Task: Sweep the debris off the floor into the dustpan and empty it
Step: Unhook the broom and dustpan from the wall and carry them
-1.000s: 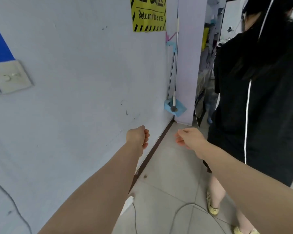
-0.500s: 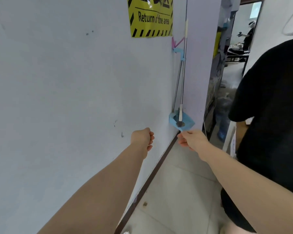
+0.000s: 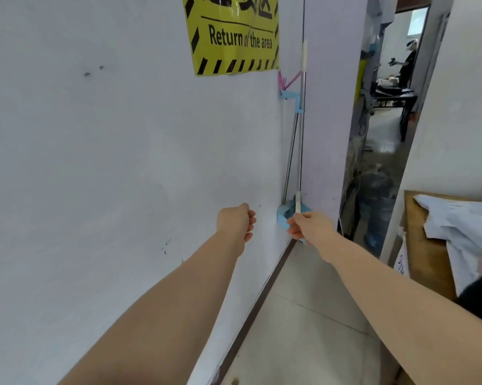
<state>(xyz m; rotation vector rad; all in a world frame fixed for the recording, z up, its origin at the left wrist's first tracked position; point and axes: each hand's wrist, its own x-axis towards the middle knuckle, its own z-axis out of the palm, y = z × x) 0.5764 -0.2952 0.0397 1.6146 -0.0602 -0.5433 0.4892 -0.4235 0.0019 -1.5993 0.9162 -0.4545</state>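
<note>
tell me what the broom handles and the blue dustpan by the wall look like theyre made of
Handles: likely metal, thin and grey with a shiny streak along them, white grips probably plastic. Dustpan: looks like moulded plastic, flat pale blue, matte. Right hand partly covers it, so its lower part can't be judged.

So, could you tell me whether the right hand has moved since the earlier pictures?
Yes: the right hand has closed in on the blue dustpan hanging against the wall.

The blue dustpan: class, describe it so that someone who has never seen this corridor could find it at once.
Find the yellow "Return of the area" sign on the white wall. Below its right edge, two thin metal poles run down the wall's corner. The blue dustpan sits at their foot, just above the floor, partly hidden by the right hand; it is the only blue scoop there.
</note>
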